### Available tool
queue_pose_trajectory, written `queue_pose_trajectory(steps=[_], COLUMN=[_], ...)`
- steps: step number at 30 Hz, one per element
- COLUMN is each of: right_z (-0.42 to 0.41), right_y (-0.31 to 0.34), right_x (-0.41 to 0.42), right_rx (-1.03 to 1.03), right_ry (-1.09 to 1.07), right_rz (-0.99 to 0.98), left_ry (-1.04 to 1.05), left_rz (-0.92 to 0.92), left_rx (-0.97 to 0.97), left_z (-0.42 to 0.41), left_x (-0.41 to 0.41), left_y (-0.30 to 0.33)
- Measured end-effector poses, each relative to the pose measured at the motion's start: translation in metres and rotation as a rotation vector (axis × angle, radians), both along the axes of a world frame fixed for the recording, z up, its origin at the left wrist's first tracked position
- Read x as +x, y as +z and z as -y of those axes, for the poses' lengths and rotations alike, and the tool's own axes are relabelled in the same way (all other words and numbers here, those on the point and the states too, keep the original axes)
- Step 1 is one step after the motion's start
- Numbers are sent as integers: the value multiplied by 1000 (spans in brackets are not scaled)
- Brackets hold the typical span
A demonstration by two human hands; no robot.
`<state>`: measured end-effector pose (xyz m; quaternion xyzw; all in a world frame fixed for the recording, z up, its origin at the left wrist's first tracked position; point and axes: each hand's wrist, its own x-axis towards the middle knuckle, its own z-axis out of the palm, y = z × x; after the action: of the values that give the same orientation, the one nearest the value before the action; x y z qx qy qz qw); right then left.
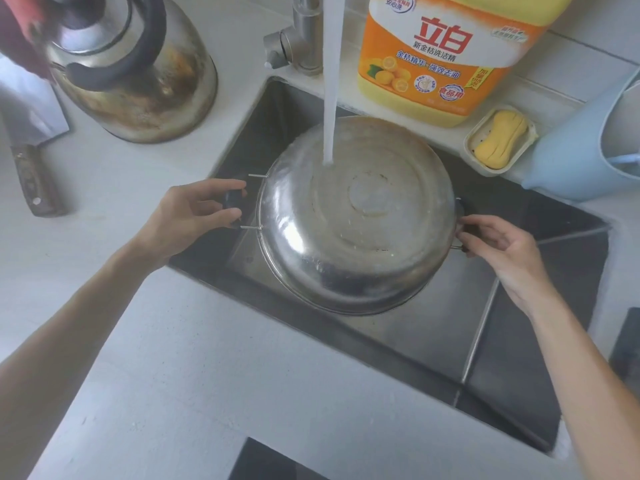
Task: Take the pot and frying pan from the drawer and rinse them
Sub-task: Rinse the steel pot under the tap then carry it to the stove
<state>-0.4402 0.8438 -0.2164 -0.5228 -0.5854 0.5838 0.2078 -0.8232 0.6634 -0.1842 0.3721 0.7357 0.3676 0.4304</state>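
pot (356, 216) upturned under tap | between hands | handles gripped

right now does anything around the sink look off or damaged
Nothing is spilled or broken. The kettle left of the sink has brown scorch stains on its side, and a cleaver lies loose on the counter by the left edge. The pot is upside down under the running water, but both hands hold it by its handles.

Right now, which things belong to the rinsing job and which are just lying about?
In use: steel pot, upside down under the water stream; faucet; sink; left hand and right hand on its handles.
Idle: kettle; cleaver; detergent bottle; soap bar.
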Motion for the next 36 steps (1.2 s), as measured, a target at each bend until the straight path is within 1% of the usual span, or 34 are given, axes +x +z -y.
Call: queue_pose_trajectory(steps=[6, 10, 14, 21, 27, 31, 33, 36], right_z=[1, 0, -3, -1, -3, -7, -8, -7], right_y=[0, 4, 4, 5, 3, 4, 6, 11], right_x=[-7, -26, -41, -52, -49, -50, -49, -47], right_rx=[29, 59, 64, 70, 37, 24, 28, 31], right_ry=[-12, 29, 70, 84, 12, -37, -66, -118], right_rz=[-8, -15, -52, -59, -54, -41, -67, -155], left_ry=[16, 106, 172, 168, 141, 131, 110, 88], left_rz=[9, 71, 100, 95, 120, 110, 105, 105], left_rx=[15, 85, 115, 121, 141, 121, 110, 57], left_z=[1, 9, 20, 24, 17, 12, 11, 10], left_x=[-6, -19, -31, -39, -38, -35, -34, -28], left_y=[-8, -13, -12, -6, -6, -10, -12, -17])
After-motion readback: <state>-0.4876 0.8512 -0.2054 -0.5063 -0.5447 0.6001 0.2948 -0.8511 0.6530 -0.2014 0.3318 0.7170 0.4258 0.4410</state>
